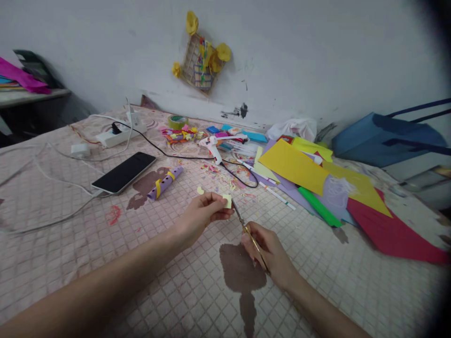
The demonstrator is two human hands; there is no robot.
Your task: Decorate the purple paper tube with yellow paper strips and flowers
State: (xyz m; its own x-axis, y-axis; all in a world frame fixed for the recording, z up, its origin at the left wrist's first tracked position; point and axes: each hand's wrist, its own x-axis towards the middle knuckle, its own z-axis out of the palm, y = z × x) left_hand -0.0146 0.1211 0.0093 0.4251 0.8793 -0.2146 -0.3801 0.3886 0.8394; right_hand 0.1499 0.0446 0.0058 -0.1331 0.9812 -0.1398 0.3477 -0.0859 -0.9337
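Hands both busy, held low over the middle of the counter [327,300]. L hand [201,217] is curled nearly shut, thumb and fingers pinching a small yellow paper piece [227,201] by one side, most of it sticking out past the fingertips, prob so the free edge stays reachable w/o fingers in the way. R hand [265,251] is closed round the scissors [246,232], slim gold-coloured handles in the grip, blades angled up twd the paper. Tips sit right at the piece's edge; can't tell if they're actually biting it. Hands are close together, likely bc such a small piece needs short, steady control.

Nearby: loose yellow scrap [200,190] just beyond L hand, and paper bits [211,169] scattered btwn hands and hot glue gun [213,146], its black cord [183,155] running back left to a power strip [120,136]. Purple paper tube [165,183] w/ yellow bands lies left of the hands, beside a smartphone [123,172]. Coloured card sheets [292,166] are heaped to the right, apparently kept off the spot where the hands work. Roll of tape [178,122] sits at the back, near the wall [299,56].
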